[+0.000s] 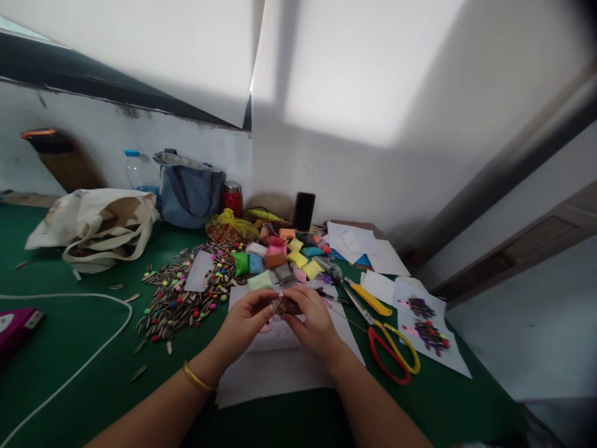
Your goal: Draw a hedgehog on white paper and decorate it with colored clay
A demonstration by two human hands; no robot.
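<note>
Your packet point(290, 305) looks brown — your bangle point(194, 379) gold, your table point(84, 392) green; your scissors point(372, 321) have red and yellow handles — your knife point(372, 300) yellow.

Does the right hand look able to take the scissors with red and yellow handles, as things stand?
Probably yes: the scissors lie uncovered, near the right hand, though it would likely need to release the brown item first.

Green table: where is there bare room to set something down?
Mostly bare: between white cable and left forearm, apart from stray seeds. Bare: right of the scissors, below the decorated sheet. Crowded: the seed pile left of the left hand, and colored packets beyond the right hand.
</note>
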